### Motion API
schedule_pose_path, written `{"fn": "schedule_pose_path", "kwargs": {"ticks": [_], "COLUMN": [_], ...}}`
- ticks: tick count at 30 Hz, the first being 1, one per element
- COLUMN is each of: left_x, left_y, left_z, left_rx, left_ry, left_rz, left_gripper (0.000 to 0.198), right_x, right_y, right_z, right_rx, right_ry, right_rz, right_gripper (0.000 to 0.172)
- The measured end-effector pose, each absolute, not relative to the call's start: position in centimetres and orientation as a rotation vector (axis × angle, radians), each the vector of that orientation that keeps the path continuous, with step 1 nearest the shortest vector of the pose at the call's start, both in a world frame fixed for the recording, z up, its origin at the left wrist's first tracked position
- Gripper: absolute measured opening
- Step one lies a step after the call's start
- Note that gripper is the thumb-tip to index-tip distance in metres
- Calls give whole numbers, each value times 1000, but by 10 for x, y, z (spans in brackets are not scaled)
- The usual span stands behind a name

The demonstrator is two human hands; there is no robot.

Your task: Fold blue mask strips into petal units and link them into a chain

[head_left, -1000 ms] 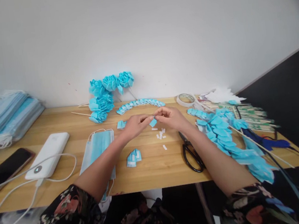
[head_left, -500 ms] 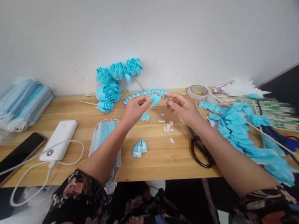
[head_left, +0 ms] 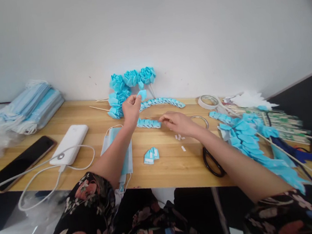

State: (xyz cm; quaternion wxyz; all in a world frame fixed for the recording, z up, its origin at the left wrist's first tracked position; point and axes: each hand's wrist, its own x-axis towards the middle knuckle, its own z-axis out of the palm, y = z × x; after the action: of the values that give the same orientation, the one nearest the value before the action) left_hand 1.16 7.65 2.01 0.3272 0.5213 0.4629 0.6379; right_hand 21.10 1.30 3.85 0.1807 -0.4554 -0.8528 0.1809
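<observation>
My left hand (head_left: pixel 130 108) is raised over the wooden table (head_left: pixel 164 165) and pinches a small folded blue petal (head_left: pixel 142 94) between thumb and fingers. My right hand (head_left: pixel 177 122) rests low on the table, fingers curled at the end of a short row of blue petals (head_left: pixel 148 122). A longer curved row of petals (head_left: pixel 161 102) lies behind. Finished blue paper flowers on sticks (head_left: pixel 131 80) lean against the wall. A small folded pair of petals (head_left: pixel 151 155) lies near the front, and a flat blue face mask (head_left: pixel 119 144) lies under my left forearm.
Black scissors (head_left: pixel 212 159) lie by my right forearm. A tape roll (head_left: pixel 207 102), a heap of blue petals (head_left: pixel 246 136) and sticks fill the right side. At left are a white power bank (head_left: pixel 69 143) with cable, a phone (head_left: pixel 23 161) and stacked masks (head_left: pixel 28 110).
My left hand has lifted the petal up and away toward the flowers. My right hand let go of it and dropped to the short petal row. The camera has shifted left.
</observation>
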Motion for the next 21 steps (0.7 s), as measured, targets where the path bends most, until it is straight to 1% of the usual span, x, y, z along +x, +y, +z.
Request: {"fn": "schedule_pose_path", "kwargs": {"ticks": [3, 5, 7, 11, 13, 15, 18, 21], "left_x": [15, 22, 32, 48, 51, 50, 50, 53], "left_y": [72, 65, 57, 44, 42, 42, 42, 41], "left_z": [22, 22, 22, 23, 23, 22, 19, 15], "left_rx": [1353, 1385, 1468, 1654, 1703, 1734, 1788, 1847], "left_ry": [1234, 1213, 1138, 1021, 1039, 1055, 1005, 998], "left_rz": [1677, 1623, 1531, 1391, 1351, 1308, 1256, 1217], "left_gripper": [25, 27, 24, 25, 25, 24, 24, 25], "right_x": [201, 197, 198, 208, 213, 216, 218, 219], "right_y": [17, 19, 22, 21, 20, 19, 18, 18], "right_z": [33, 30, 30, 37, 41, 41, 35, 25], "right_rx": [-1247, -1239, -1235, -1138, -1074, -1071, -1146, -1178], "right_ry": [-2362, -2258, -2088, -1703, -1589, -1508, -1425, -1400], "right_rz": [494, 570, 761, 1273, 1406, 1422, 1318, 1225], "right_gripper": [30, 33, 35, 41, 44, 42, 37, 36]}}
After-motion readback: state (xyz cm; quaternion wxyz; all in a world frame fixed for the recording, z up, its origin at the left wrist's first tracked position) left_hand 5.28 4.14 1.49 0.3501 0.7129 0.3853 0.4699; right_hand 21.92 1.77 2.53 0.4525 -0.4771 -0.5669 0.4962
